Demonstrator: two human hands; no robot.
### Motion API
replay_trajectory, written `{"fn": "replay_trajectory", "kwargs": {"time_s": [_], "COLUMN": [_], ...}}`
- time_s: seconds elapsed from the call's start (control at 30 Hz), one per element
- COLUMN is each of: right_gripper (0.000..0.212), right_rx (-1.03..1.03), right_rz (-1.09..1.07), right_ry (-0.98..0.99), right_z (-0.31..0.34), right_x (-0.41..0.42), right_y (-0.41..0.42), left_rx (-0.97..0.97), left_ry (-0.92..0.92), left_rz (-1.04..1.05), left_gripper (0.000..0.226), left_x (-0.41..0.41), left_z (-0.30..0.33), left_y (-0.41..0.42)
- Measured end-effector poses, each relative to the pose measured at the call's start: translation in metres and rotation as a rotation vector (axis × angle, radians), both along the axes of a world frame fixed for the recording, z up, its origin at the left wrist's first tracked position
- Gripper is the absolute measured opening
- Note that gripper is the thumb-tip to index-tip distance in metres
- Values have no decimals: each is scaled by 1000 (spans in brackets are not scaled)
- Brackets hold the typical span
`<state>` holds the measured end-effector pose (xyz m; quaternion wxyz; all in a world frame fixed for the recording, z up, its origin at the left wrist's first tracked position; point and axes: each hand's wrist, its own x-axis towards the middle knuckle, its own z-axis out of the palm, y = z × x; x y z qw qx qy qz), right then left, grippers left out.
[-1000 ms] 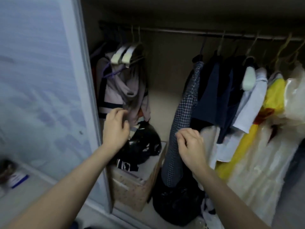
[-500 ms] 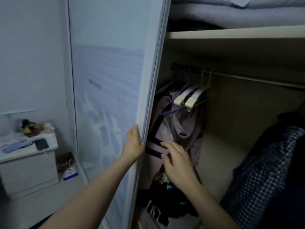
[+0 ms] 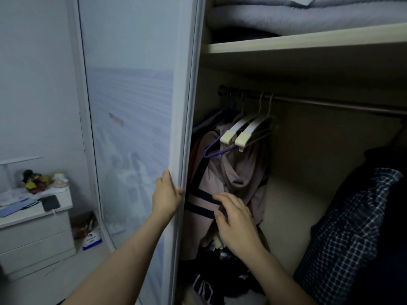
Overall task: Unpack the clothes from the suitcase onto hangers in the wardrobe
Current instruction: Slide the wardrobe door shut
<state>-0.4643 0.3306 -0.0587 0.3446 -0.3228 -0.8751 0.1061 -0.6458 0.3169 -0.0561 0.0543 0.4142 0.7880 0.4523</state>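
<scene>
pale door edge [image 3: 185,128] still gripped by left hand [image 3: 166,194].

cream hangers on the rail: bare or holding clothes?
Bare. The two cream hangers hang from the rail with nothing draped over them.

A white bedside cabinet [image 3: 33,234] with 2 drawer fronts stands at the left against a pale wall. On its top lie a dark phone [image 3: 50,202], a blue flat item [image 3: 15,208] and a small cluster of colourful toys [image 3: 35,180]. A blue-and-white packet [image 3: 92,239] sits on the floor beside it.
</scene>
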Motion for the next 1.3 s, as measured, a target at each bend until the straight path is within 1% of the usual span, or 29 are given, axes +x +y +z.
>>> {"fn": "replay_trajectory", "kwargs": {"time_s": [0.13, 0.23, 0.37, 0.53, 0.63, 0.7, 0.8, 0.9, 1.0, 1.07, 1.13, 1.2, 1.3], "right_gripper": [39, 44, 42, 45, 41, 41, 42, 44, 51, 53, 62, 70, 72], "right_rx": [2, 7, 27, 36, 66, 130, 308, 509, 665, 711, 709, 696, 718], "right_rz": [-15, -31, -60, -106, -136, -179, -266, -351, -462, -586, -712, -779, -834], "right_ry": [40, 72, 102, 123, 156, 245, 338, 257, 71, -60, -177, -235, -261], "right_z": [4, 8, 14, 19, 19, 21, 28, 40, 49, 48, 45, 43, 45], "right_x": [9, 16, 24, 34, 44, 50, 57, 62, 71, 78, 88, 99, 124], "right_y": [-10, -18, -34, -59, -73, -82, -92, -98, -99, -97, -98, -102, -112], "left_rx": [-12, -16, -13, 24, 37, 44, 56, 25, 71, 95, 91, 89, 58], "left_ry": [19, 36, 59, 41, 44, 31, 46, 40, 17, -20, -50, -55, -45], "left_rz": [-16, -43, -88, -190, -255, -308, -391, -457, -559, -621, -656, -684, -723], "left_gripper": [48, 52, 61, 62, 65, 67, 67, 67, 68, 70, 69, 68, 74], "left_x": [12, 28, 51, 84, 105, 120, 140, 156, 176, 188, 202, 213, 233], "left_z": [1, 0, -2, -6, -8, -9, -13, -14, -13, -11, -8, -7, -5], "left_y": [-8, -16, -30, -50, -63, -72, -84, -93, -105, -116, -126, -132, -143]}}
